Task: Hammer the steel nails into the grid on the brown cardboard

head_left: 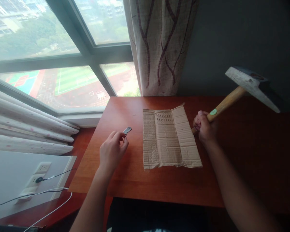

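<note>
With a closed fist, my right hand [206, 127] grips the wooden handle of a hammer [228, 100]. Its grey metal head is raised at the upper right. My left hand [112, 148] is pinched at the fingertips over the table, around a small thin dark piece that looks like a nail. Just beyond those fingers lies a neat row of slim grey nails [128, 130]. Between my hands is a creased piece of cardboard [169, 145], folded up slightly at its right side. Several small dark dots in a grid mark its upper middle, and a single dot is on the right panel.
The reddish-brown wooden table [135, 183] has its front edge close to my body. Behind it hang a patterned curtain [157, 48] and a window [74, 80]. At the lower left are wall sockets [36, 177] with a plug [39, 179] and loose cables [55, 190].
</note>
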The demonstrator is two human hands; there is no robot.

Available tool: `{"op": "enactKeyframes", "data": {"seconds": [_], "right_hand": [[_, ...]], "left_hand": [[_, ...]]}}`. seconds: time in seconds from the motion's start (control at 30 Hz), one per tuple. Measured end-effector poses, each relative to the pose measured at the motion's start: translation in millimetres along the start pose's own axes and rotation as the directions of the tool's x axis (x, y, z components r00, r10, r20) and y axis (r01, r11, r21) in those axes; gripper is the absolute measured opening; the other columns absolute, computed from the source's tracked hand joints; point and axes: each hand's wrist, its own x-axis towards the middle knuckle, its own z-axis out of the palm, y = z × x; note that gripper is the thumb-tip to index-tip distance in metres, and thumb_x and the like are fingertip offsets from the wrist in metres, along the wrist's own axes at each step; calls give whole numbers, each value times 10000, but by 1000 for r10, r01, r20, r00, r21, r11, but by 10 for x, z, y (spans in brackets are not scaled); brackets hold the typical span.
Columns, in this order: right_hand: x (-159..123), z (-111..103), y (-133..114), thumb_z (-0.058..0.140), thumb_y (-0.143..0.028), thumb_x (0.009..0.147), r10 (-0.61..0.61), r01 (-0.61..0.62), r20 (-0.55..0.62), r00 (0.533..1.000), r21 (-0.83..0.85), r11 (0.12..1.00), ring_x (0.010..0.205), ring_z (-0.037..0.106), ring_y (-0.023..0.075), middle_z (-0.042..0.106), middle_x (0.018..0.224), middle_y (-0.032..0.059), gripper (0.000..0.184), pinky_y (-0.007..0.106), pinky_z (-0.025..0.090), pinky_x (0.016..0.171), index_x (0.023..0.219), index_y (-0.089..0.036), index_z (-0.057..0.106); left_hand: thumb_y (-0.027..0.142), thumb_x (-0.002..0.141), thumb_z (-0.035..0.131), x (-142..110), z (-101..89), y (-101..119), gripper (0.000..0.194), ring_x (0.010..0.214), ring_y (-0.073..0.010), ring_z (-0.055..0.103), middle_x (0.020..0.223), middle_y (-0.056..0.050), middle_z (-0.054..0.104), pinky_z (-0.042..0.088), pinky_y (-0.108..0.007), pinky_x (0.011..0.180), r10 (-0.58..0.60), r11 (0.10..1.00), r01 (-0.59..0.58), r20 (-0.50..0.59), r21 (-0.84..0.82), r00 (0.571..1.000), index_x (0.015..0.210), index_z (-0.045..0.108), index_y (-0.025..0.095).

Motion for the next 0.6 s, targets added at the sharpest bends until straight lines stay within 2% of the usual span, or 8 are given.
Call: {"op": "enactKeyframes", "data": {"seconds": [0.03,0.1,0.17,0.2,0.27,0.4,0.5,0.6], "right_hand": [[-3,4,-7,698,-481,891,-2,2,-1,1000,-3,1000,360,312,62,344,435,-71,537,230,228,346,541,-218,388],[-10,15,-26,691,-489,893,-5,5,1,1000,-18,1000,363,313,60,346,435,-66,550,228,231,349,528,-215,385],[-16,26,-43,691,-499,889,-5,5,5,1000,-32,999,364,314,59,345,434,-63,563,228,225,350,517,-213,380],[-18,30,-48,694,-503,885,-4,4,6,1000,-37,999,365,315,59,346,434,-62,567,228,220,349,514,-213,378],[-20,34,-50,699,-509,880,-2,2,4,1000,-42,999,366,318,60,351,434,-60,567,227,215,348,514,-213,382],[-24,33,-39,705,-500,879,9,-8,7,1000,-46,999,368,320,63,368,435,-61,538,226,222,351,528,-215,415],[-23,36,-44,705,-508,875,9,-9,8,1000,-48,999,370,313,66,364,432,-62,537,224,219,348,528,-218,415],[-17,43,-54,693,-527,881,12,-12,6,1000,-53,999,368,311,65,355,432,-62,555,220,221,343,522,-218,403]], "left_hand": [[287,900,588,-60,-52,4,123,703,-156,618,843,-25,661,436,-266,612,-19,985,14,-30,-171,999,859,658,194],[303,869,643,-163,-169,57,109,704,-147,625,818,-15,654,481,-250,612,-77,846,52,-25,-530,997,865,644,194],[299,848,694,-206,-286,185,120,753,-150,658,848,-17,680,513,-239,623,-167,660,93,-24,-746,986,885,638,199],[285,842,711,-193,-334,278,118,768,-147,665,850,-17,687,520,-231,625,-189,600,81,-43,-796,981,876,637,200],[255,832,727,-95,-386,504,107,782,-142,669,837,-17,695,536,-226,640,-173,519,26,-75,-854,982,868,643,200],[253,829,710,314,-254,979,106,761,-131,668,848,-38,714,569,-247,672,87,463,-47,-8,-885,996,898,667,185],[224,831,682,630,-38,1226,156,794,-137,682,884,-46,737,580,-265,723,269,471,-127,5,-873,963,980,688,177],[187,841,660,814,125,1348,96,756,-131,680,855,-42,754,559,-251,696,432,521,-205,49,-829,901,913,717,163]]}}
